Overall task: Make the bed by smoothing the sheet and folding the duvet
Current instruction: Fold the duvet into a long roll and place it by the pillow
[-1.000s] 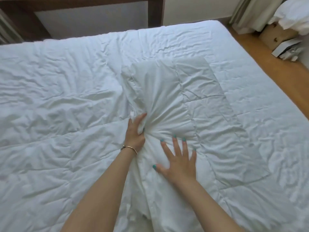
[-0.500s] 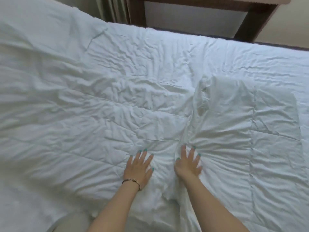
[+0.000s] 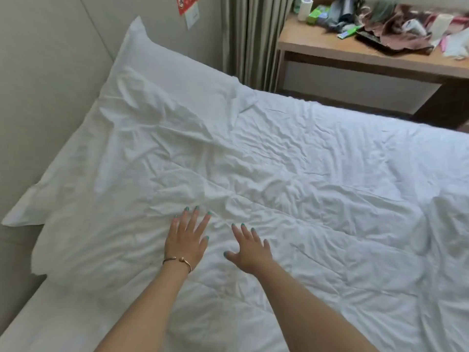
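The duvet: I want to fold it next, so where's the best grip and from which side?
Probably the duvet's loose left edge near the pillow. It ends there as a free border lying over the sheet, so fingers could slip under it from the left. Both the left hand and right hand lie flat mid-duvet, where there is nothing to pinch.

On the bed: one white duvet, one pillow at its head, two hands, left hand and right hand, one bracelet. Beyond it, one desk.
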A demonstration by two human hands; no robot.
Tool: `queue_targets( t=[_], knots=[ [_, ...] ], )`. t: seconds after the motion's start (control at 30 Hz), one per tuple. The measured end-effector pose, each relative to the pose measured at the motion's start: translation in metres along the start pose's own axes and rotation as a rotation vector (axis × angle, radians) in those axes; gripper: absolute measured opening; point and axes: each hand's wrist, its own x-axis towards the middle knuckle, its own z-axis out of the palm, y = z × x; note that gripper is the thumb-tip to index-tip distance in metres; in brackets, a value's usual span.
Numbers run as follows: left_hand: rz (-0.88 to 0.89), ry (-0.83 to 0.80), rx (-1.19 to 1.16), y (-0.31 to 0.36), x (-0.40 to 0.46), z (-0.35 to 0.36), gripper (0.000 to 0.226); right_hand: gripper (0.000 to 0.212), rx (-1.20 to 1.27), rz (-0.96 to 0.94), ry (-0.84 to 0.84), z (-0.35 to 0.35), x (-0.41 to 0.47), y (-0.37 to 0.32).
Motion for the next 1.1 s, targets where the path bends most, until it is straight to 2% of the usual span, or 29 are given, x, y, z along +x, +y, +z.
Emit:
queue_targets(
  t=[0.07,0.17,0.27,0.33,0.4,0.5,0.67,0.73,0.83,0.93,1.03,1.1],
  knots=[
    [-0.034,0.109,0.013,-0.056,0.024,-0.027,0.082,0.08,-0.011,-0.065,0.086,-0.032,0.026,-0.056],
    [-0.223,0.192,-0.067,-0.122,0.054,-0.071,0.088,0.081,-0.014,-0.154,0.192,-0.077,0.057,-0.126],
    [-0.479,0.137,-0.231,-0.176,0.086,-0.101,0.087,0.084,-0.033,-0.262,0.281,-0.11,0.082,-0.183],
    [-0.639,0.103,-0.437,-0.205,0.103,-0.118,0.108,0.082,-0.084,-0.355,0.321,-0.125,0.098,-0.218],
    [-0.714,0.053,-0.59,-0.229,0.117,-0.12,0.131,0.081,-0.182,-0.419,0.294,-0.132,0.114,-0.246],
    [-0.623,-0.045,-0.456,-0.233,0.131,-0.094,0.142,0.084,-0.317,-0.427,0.18,-0.121,0.138,-0.261],
    [-0.599,-0.015,-0.374,-0.229,0.157,-0.055,0.133,0.091,-0.62,-0.422,0.118,-0.086,0.166,-0.225],
    [-0.613,-0.004,-0.369,-0.23,0.159,-0.052,0.136,0.09,-0.651,-0.458,0.15,-0.077,0.168,-0.215],
    [-0.646,0.017,-0.403,-0.23,0.158,-0.059,0.145,0.09,-0.527,-0.476,0.192,-0.076,0.164,-0.21],
    [-0.631,0.035,-0.557,-0.227,0.145,-0.078,0.143,0.09,-0.38,-0.476,0.205,-0.079,0.147,-0.207],
    [-0.451,0.042,-0.804,-0.228,0.121,-0.11,0.13,0.085,-0.107,-0.481,0.2,-0.092,0.124,-0.198],
    [-0.26,-0.1,-0.97,-0.221,0.099,-0.142,0.118,0.083,0.237,-0.49,0.215,-0.106,0.103,-0.187]
  ],
)
